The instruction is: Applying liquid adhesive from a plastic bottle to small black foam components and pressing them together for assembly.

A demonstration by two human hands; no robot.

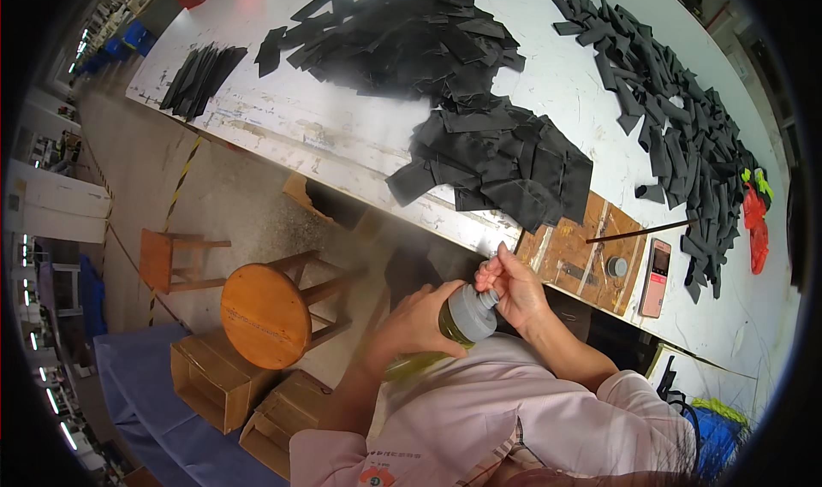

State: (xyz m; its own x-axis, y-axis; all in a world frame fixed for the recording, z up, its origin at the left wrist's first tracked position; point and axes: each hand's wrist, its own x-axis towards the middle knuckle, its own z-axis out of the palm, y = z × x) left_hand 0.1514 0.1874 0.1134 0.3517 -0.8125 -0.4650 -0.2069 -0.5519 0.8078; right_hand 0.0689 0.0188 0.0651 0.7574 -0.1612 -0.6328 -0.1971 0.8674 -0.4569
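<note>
My left hand [421,321] is wrapped around a drinking bottle [473,314] with a wide grey top and a see-through yellow-green body. The bottle is tilted in front of my chest, its top toward my right hand [516,288]. Right beside the bottle's mouth, that hand has its fingers curled in and its thumb pointing up. Whether anything small is between those fingers I cannot make out. A round grey cap [616,266] lies on a worn wooden board [561,252] at the table's near edge.
Heaps of black fabric pieces [505,157] cover much of the white table [342,136]. A pink phone-like device [656,279] and a thin dark rod [642,232] lie near the board. At left stand a round wooden stool [265,316] and open cardboard boxes [218,376].
</note>
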